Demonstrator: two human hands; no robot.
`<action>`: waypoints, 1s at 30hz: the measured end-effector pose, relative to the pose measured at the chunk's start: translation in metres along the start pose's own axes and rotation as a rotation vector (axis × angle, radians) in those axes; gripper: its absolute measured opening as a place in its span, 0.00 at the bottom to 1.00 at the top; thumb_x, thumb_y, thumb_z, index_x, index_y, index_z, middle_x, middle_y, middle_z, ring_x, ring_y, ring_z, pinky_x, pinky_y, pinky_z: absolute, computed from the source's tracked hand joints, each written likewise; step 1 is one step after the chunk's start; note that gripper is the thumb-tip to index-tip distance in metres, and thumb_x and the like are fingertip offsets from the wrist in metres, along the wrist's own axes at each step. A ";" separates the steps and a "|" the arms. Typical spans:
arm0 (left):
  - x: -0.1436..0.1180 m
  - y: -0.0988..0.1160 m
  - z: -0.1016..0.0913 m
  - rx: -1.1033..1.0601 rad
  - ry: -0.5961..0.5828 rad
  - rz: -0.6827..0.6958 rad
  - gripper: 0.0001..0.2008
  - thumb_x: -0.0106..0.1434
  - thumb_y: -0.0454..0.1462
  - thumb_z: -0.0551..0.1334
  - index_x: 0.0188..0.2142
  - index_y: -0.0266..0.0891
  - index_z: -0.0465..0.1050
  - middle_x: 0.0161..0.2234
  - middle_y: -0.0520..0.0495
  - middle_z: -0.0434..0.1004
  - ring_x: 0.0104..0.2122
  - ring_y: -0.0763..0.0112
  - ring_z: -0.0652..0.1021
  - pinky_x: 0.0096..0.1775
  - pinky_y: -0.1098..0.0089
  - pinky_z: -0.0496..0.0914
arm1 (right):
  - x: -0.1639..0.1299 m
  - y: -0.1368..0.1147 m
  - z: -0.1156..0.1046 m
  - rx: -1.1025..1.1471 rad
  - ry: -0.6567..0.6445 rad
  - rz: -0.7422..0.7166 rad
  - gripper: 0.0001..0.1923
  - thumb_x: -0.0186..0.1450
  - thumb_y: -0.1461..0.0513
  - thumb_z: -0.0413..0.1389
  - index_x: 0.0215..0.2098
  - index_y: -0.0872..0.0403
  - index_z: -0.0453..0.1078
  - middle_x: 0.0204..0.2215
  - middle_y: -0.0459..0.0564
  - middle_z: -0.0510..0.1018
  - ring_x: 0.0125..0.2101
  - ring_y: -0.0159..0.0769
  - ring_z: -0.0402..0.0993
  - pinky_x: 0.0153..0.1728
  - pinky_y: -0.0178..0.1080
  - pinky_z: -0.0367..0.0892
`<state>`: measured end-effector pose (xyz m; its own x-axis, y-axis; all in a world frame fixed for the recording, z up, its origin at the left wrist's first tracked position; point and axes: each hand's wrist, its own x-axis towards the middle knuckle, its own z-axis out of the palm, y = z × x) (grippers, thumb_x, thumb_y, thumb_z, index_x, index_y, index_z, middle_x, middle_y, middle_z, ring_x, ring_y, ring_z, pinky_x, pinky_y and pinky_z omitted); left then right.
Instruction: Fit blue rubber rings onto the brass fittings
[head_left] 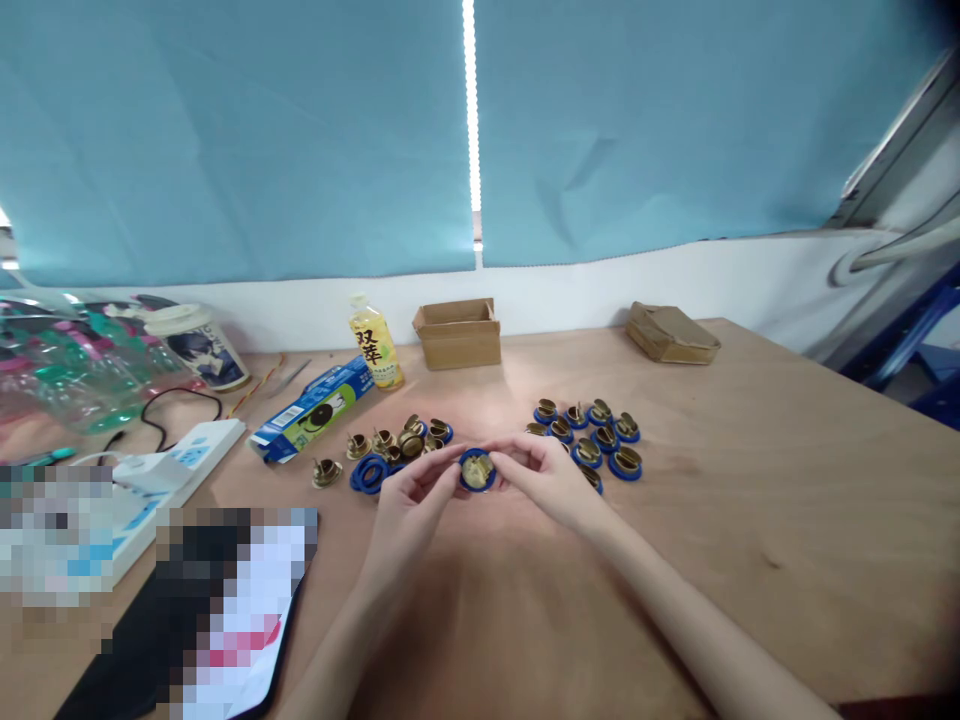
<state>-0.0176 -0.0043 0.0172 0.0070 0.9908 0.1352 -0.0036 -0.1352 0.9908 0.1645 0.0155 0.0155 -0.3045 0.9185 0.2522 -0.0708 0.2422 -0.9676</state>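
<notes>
Both hands meet over the middle of the wooden table (750, 520). My left hand (411, 495) and my right hand (551, 478) pinch one small brass part ringed in blue (477, 470) between their fingertips. To the left lies a loose pile of brass parts (401, 440) and separate blue rings (369, 474). On the right sits a cluster of several brass parts fitted with blue rings (592, 435), just beyond my right hand.
An open cardboard box (457, 333) and a flat brown packet (671, 333) stand at the back. A yellow drink bottle (375, 345), a blue carton (311, 412), a white power strip (172, 465) with cables and plastic bags fill the left side.
</notes>
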 end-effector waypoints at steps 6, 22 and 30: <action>0.000 0.001 0.000 0.026 -0.040 -0.031 0.13 0.58 0.42 0.67 0.39 0.37 0.83 0.36 0.44 0.86 0.33 0.63 0.82 0.33 0.68 0.78 | -0.002 0.000 0.000 -0.043 0.029 0.041 0.08 0.63 0.61 0.59 0.37 0.54 0.78 0.29 0.48 0.82 0.28 0.34 0.78 0.32 0.37 0.74; 0.000 0.010 0.001 0.013 -0.087 -0.174 0.15 0.57 0.45 0.68 0.34 0.34 0.80 0.27 0.47 0.80 0.24 0.72 0.76 0.27 0.73 0.72 | -0.004 -0.008 0.000 -0.125 -0.022 0.006 0.10 0.63 0.64 0.57 0.39 0.55 0.81 0.32 0.50 0.85 0.30 0.35 0.80 0.32 0.37 0.75; -0.001 0.009 0.003 0.034 -0.156 -0.103 0.15 0.61 0.46 0.65 0.33 0.34 0.78 0.26 0.49 0.78 0.24 0.72 0.76 0.27 0.73 0.72 | -0.004 -0.012 -0.004 -0.150 -0.104 -0.044 0.15 0.66 0.66 0.54 0.45 0.51 0.81 0.42 0.50 0.84 0.39 0.37 0.81 0.39 0.39 0.76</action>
<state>-0.0148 -0.0062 0.0255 0.1606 0.9866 0.0292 0.0389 -0.0359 0.9986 0.1705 0.0099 0.0261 -0.4015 0.8706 0.2844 0.0538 0.3324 -0.9416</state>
